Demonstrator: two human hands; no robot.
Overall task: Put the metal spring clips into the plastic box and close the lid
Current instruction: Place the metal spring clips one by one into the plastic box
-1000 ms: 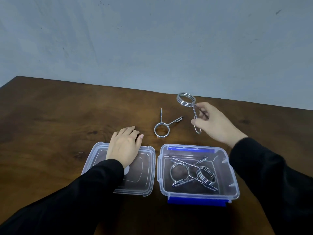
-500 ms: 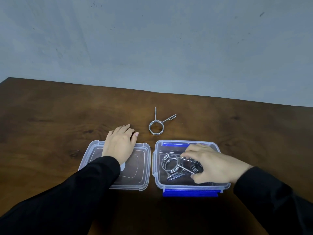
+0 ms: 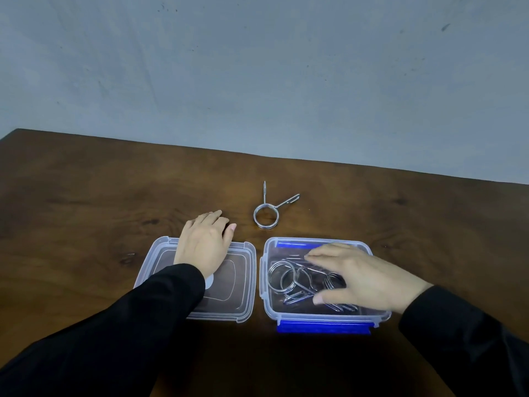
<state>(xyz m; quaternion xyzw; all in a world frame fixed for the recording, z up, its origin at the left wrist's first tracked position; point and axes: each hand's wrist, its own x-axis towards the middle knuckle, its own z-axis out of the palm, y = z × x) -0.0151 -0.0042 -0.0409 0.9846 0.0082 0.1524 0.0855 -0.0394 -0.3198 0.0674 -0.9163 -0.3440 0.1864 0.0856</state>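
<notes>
A clear plastic box (image 3: 267,305) with blue latches stands open on the wooden table, with three metal spring clips (image 3: 282,276) lying inside. My right hand (image 3: 360,277) hovers over the box's right half with fingers spread, holding nothing, and it hides part of the clips. The clear lid (image 3: 243,282) lies flat to the left of the box. My left hand (image 3: 204,243) rests palm down on the lid's far edge. One more spring clip (image 3: 266,216) lies on the table just beyond the box.
The dark wooden table (image 3: 86,210) ends at a grey wall (image 3: 257,67) behind. Black sleeves (image 3: 128,333) cover both forearms.
My right hand carried a spring clip from above the table down into the box and let go of it. Its fingers are now spread. My left hand stayed on the lid.
</notes>
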